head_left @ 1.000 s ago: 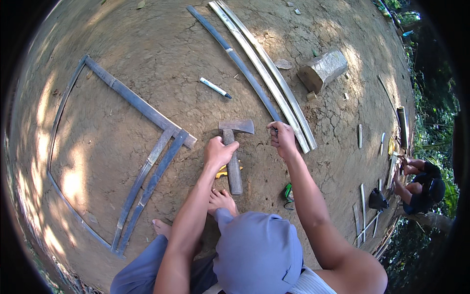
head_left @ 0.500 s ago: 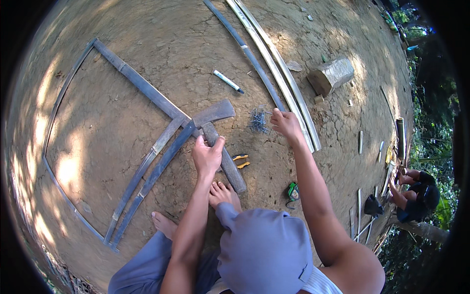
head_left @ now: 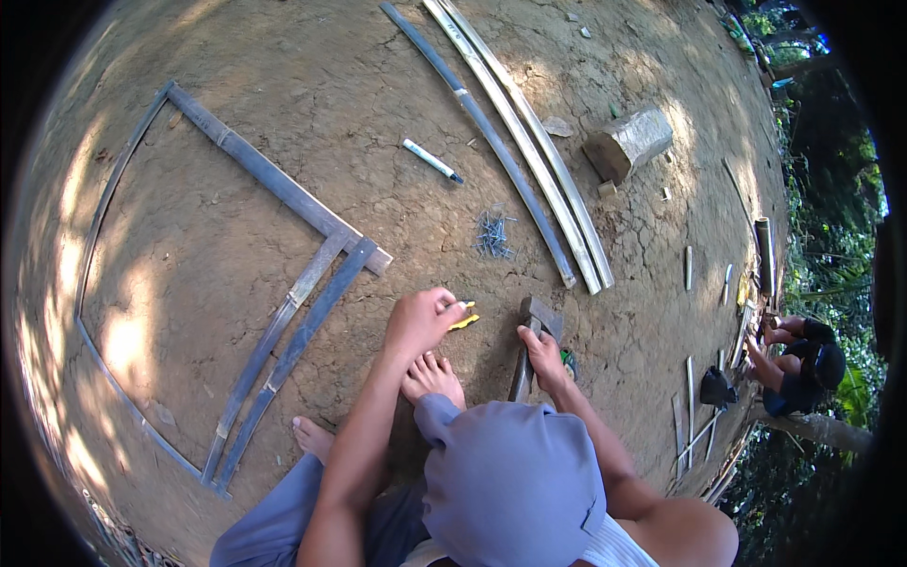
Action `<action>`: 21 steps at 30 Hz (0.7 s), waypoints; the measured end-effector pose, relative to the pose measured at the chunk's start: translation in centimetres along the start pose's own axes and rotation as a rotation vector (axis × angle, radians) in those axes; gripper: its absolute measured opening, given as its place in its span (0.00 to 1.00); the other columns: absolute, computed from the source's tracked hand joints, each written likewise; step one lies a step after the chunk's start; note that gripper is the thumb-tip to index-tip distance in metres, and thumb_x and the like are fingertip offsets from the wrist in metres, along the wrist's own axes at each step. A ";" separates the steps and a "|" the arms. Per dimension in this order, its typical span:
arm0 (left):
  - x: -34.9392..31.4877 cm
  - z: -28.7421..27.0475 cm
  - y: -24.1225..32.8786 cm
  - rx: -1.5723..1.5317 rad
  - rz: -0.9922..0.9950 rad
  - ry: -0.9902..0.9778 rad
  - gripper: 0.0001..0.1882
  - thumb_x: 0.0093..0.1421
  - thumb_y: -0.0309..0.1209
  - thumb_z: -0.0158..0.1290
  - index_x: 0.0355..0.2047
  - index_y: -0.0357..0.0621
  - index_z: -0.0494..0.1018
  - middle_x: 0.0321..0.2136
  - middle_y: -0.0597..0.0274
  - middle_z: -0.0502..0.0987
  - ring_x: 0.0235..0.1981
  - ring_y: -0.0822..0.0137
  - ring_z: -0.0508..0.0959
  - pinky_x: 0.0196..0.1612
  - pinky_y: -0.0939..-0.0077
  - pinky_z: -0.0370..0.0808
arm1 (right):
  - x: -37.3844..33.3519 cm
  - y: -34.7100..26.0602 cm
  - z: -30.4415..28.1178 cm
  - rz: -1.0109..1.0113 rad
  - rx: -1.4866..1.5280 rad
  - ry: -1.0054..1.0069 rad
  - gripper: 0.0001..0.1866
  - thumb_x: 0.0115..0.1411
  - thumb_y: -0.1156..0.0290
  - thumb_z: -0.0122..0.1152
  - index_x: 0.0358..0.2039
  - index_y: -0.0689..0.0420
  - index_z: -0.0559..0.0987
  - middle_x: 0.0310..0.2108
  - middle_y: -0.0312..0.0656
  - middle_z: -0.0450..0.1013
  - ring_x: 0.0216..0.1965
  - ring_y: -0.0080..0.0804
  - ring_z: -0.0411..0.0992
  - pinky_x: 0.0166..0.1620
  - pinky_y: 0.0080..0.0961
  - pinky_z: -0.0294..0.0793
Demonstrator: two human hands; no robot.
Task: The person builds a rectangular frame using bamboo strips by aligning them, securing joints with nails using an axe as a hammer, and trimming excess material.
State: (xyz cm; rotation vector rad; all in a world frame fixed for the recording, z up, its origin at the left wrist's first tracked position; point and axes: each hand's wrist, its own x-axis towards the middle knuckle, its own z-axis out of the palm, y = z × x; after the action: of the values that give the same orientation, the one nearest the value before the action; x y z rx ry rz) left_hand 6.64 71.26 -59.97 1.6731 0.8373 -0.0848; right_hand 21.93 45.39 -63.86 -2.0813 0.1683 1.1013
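Note:
My right hand (head_left: 543,354) grips an axe (head_left: 521,376) just below its metal head, with the handle pointing down toward my body. My left hand (head_left: 416,323) is closed, thumb and fingers pinched together; anything between them is too small to make out. Beside those fingertips lie pliers with yellow handles (head_left: 464,322), partly covered by the hand. A frame of dark split bamboo strips (head_left: 279,184) rests on the ground to the left, its joined corner (head_left: 364,248) above my left hand. A loose pile of nails (head_left: 493,234) lies beyond my hands.
A marker (head_left: 433,161) lies past the nails, near long bamboo strips (head_left: 529,142). A wood block (head_left: 628,144) stands at the far right. The green tape measure (head_left: 569,362) is partly behind my right hand. Another person (head_left: 803,369) sits at the right edge.
The axe has passed from my left hand to my right and moved right, off the frame's corner. My right hand has drawn back from beside the nails; my left has shifted toward the pliers.

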 end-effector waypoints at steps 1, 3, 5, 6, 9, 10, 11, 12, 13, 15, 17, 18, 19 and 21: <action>0.4 -1.6 -1.3 -0.033 -0.073 0.134 0.14 0.60 0.37 0.63 0.40 0.39 0.81 0.23 0.59 0.82 0.25 0.72 0.81 0.31 0.71 0.76 | -0.1 1.6 -0.4 -0.075 -0.200 0.024 0.21 0.65 0.49 0.62 0.32 0.58 0.80 0.27 0.34 0.75 0.29 0.24 0.70 0.34 0.31 0.69; 1.1 -5.3 -5.7 -0.036 -0.088 0.477 0.10 0.60 0.33 0.62 0.39 0.42 0.81 0.26 0.57 0.84 0.26 0.65 0.83 0.32 0.66 0.78 | -1.2 1.9 -0.2 -0.144 -0.605 -0.029 0.29 0.65 0.43 0.59 0.33 0.62 0.81 0.28 0.47 0.79 0.30 0.38 0.77 0.38 0.39 0.74; 1.0 -8.8 -8.8 -0.058 -0.076 0.728 0.09 0.60 0.30 0.61 0.39 0.42 0.80 0.29 0.57 0.83 0.28 0.63 0.83 0.33 0.67 0.78 | -1.8 -1.1 -0.3 -0.223 -1.154 -0.112 0.35 0.63 0.36 0.56 0.33 0.62 0.83 0.33 0.58 0.80 0.38 0.51 0.80 0.43 0.45 0.77; 0.7 -10.5 -10.0 0.024 -0.079 0.786 0.10 0.59 0.30 0.62 0.40 0.42 0.80 0.31 0.57 0.82 0.31 0.62 0.83 0.36 0.67 0.78 | -2.9 -5.5 0.9 -0.120 -1.300 -0.099 0.36 0.62 0.34 0.54 0.31 0.59 0.86 0.34 0.59 0.80 0.41 0.57 0.79 0.44 0.49 0.77; 1.8 -12.4 -11.1 0.180 -0.026 0.852 0.13 0.57 0.29 0.63 0.42 0.41 0.80 0.37 0.56 0.80 0.38 0.57 0.81 0.44 0.65 0.77 | -0.1 -11.7 0.2 -0.633 -0.959 0.199 0.16 0.61 0.55 0.67 0.35 0.57 0.86 0.27 0.53 0.80 0.31 0.50 0.80 0.37 0.41 0.78; 2.2 -12.4 -11.3 0.207 0.003 0.839 0.14 0.57 0.29 0.63 0.43 0.41 0.80 0.39 0.55 0.79 0.41 0.55 0.80 0.46 0.64 0.76 | 2.3 -13.3 0.4 -0.781 -0.869 0.240 0.12 0.60 0.64 0.67 0.41 0.56 0.84 0.31 0.50 0.80 0.32 0.49 0.80 0.37 0.40 0.78; 2.8 -12.1 -11.6 0.226 0.033 0.820 0.15 0.56 0.29 0.64 0.44 0.40 0.80 0.41 0.54 0.78 0.43 0.54 0.79 0.49 0.63 0.75 | 4.9 -14.5 0.6 -0.836 -0.907 0.249 0.13 0.59 0.66 0.67 0.44 0.56 0.83 0.35 0.49 0.79 0.35 0.49 0.79 0.39 0.40 0.78; 3.1 -11.9 -12.1 0.179 0.048 0.771 0.18 0.55 0.31 0.66 0.46 0.40 0.80 0.43 0.53 0.78 0.47 0.51 0.77 0.53 0.59 0.73 | 7.4 -15.5 1.1 -0.891 -0.945 0.255 0.15 0.59 0.68 0.67 0.47 0.55 0.82 0.39 0.47 0.79 0.38 0.48 0.79 0.40 0.40 0.78; 3.1 -12.0 -12.7 0.219 0.058 0.781 0.19 0.55 0.31 0.66 0.46 0.40 0.80 0.43 0.53 0.78 0.48 0.51 0.77 0.54 0.59 0.73 | 9.4 -16.3 1.6 -0.921 -0.991 0.215 0.19 0.59 0.69 0.66 0.52 0.54 0.79 0.44 0.47 0.76 0.44 0.48 0.77 0.45 0.40 0.77; 2.4 -12.4 -13.5 0.306 0.065 0.804 0.19 0.54 0.32 0.67 0.46 0.40 0.80 0.44 0.53 0.78 0.49 0.51 0.76 0.54 0.59 0.73 | 12.2 -17.0 3.8 -1.034 -0.988 0.190 0.18 0.58 0.69 0.67 0.51 0.53 0.80 0.44 0.47 0.76 0.46 0.50 0.75 0.49 0.42 0.76; 2.3 -11.9 -13.5 0.317 0.081 0.817 0.21 0.54 0.33 0.67 0.47 0.41 0.80 0.45 0.53 0.78 0.49 0.51 0.75 0.55 0.58 0.72 | 12.8 -17.5 3.9 -1.005 -1.043 0.203 0.17 0.58 0.69 0.67 0.49 0.52 0.80 0.44 0.45 0.76 0.46 0.50 0.76 0.48 0.42 0.76; 2.4 -11.7 -13.4 0.336 0.085 0.826 0.20 0.54 0.33 0.66 0.47 0.41 0.80 0.45 0.54 0.78 0.48 0.51 0.75 0.55 0.58 0.72 | 13.0 -17.5 4.0 -0.971 -1.061 0.201 0.15 0.58 0.68 0.67 0.47 0.52 0.81 0.43 0.44 0.76 0.45 0.49 0.76 0.47 0.42 0.76; 2.5 -11.5 -13.3 0.353 0.090 0.834 0.20 0.55 0.33 0.66 0.47 0.41 0.80 0.45 0.54 0.78 0.48 0.51 0.75 0.55 0.59 0.72 | 13.1 -17.6 3.9 -0.937 -1.080 0.199 0.14 0.58 0.68 0.67 0.45 0.52 0.82 0.43 0.43 0.77 0.44 0.49 0.76 0.46 0.42 0.76; 3.0 -11.7 -13.5 0.321 0.106 0.897 0.17 0.56 0.33 0.65 0.45 0.43 0.81 0.43 0.55 0.79 0.49 0.52 0.76 0.55 0.60 0.72 | 13.5 -17.3 4.2 -0.992 -1.080 0.192 0.09 0.59 0.68 0.66 0.40 0.53 0.82 0.39 0.42 0.77 0.42 0.48 0.77 0.43 0.41 0.77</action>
State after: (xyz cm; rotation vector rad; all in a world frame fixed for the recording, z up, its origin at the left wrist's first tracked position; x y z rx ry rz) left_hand -3.11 83.51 -69.11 2.0685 1.4431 0.6840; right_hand 35.01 63.34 -65.70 -2.5803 -1.5012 0.3239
